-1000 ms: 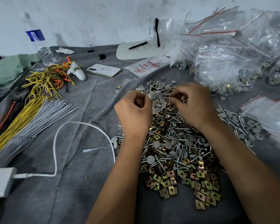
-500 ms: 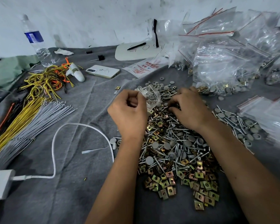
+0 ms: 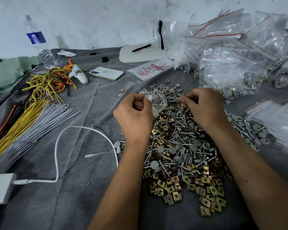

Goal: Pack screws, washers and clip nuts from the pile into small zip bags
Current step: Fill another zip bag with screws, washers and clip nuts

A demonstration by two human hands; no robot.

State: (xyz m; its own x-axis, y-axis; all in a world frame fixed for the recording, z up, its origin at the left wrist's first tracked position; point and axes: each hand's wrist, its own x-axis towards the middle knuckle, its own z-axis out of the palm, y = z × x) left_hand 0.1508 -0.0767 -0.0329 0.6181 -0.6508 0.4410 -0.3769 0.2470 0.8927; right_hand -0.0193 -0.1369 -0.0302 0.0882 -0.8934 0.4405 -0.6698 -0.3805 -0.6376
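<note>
Screws, washers and clip nuts are lying in a pile (image 3: 181,151) on the grey cloth (image 3: 73,196) at 6 o'clock from centre. Left hand (image 3: 135,118) is pinching a small zip bag (image 3: 156,101) holding grey washers; right hand (image 3: 204,108) is curling its fingers over the pile's far edge, pinching what looks like a screw. Filled bags (image 3: 236,63) are crowding the 2 o'clock side, a white cable (image 3: 83,130) is looping at 8, wire bundles (image 3: 23,123) at 9, a phone (image 3: 106,73) and a water bottle (image 3: 38,44) at 11.

Phone (image 3: 106,73) behind pile (image 3: 181,155) — wires (image 3: 23,117) left.
</note>
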